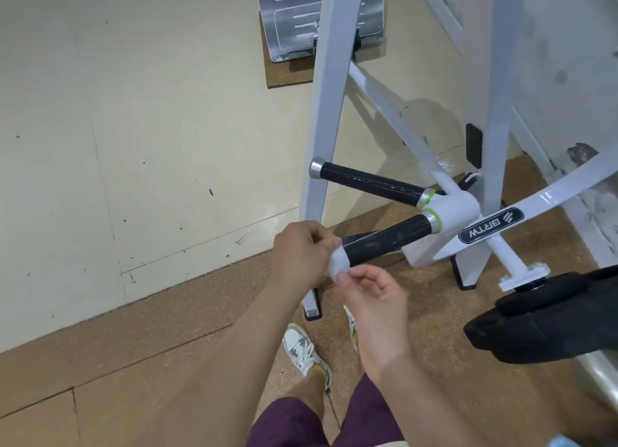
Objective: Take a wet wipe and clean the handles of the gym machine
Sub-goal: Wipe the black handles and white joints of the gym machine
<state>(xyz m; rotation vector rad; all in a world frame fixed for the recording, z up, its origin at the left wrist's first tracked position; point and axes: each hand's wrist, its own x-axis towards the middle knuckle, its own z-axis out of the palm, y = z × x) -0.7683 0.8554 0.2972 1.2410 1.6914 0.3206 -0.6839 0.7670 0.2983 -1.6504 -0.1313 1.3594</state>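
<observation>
At the free end of the nearer black cylindrical handle (pixel 388 237), the soft, limp white wet wipe (pixel 339 262) sits bunched; left hand (pixel 301 254) clasps it, right hand (pixel 373 298) pinches its edge. Likely slippery; wrap it round.

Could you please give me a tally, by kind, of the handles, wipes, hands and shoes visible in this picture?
Black rubber-grip machine handles: 2
Crumpled white wet wipe: 1
Bare hands, both on the wipe, left hand and right hand: 2
White lace-up sneakers: 2
Total: 7
</observation>
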